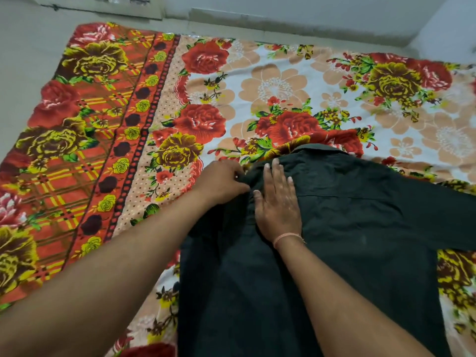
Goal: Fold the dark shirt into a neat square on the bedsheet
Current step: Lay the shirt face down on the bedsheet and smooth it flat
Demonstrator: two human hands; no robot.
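Observation:
The dark shirt (360,228) lies flat on the flowered bedsheet (278,83), collar at the far end, one sleeve stretched out to the right. Its left side looks turned in over the body. My left hand (221,182) pinches a fold of the cloth at the left shoulder. Beside it, my right hand (277,202) rests palm down on the shirt with fingers spread; a thin thread band circles that wrist.
The bedsheet covers the floor, with a red and yellow checked border (77,140) along its left side. Bare pale floor (23,60) lies to the left, and a wall (283,11) runs along the far edge.

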